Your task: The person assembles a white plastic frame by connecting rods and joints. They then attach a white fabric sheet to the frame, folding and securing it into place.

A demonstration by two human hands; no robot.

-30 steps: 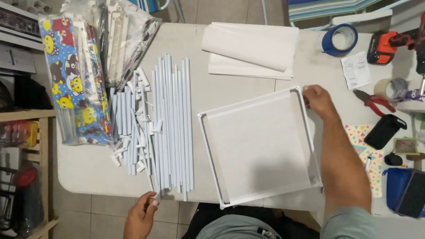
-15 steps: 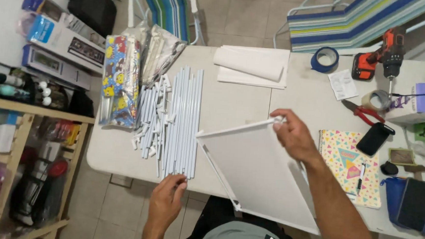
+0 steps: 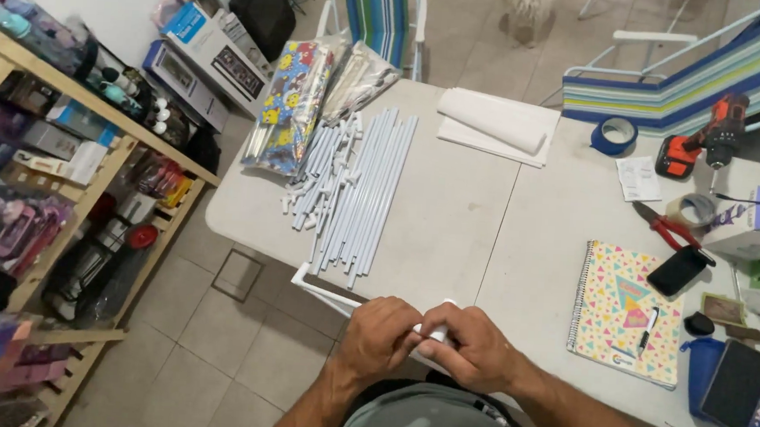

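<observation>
Both hands work at the near edge of the table [image 3: 449,235]: the left hand [image 3: 379,336] and right hand [image 3: 476,347] are pressed together, fingers curled around a white frame [image 3: 327,294] at its corner piece. The frame hangs partly over the table edge; most of it is hidden beneath the hands and forearms. A bundle of white tubes [image 3: 359,190] lies just beyond, with bare tabletop between it and a spiral notebook [image 3: 624,312] to the right. Exact finger contact on the frame cannot be made out
</observation>
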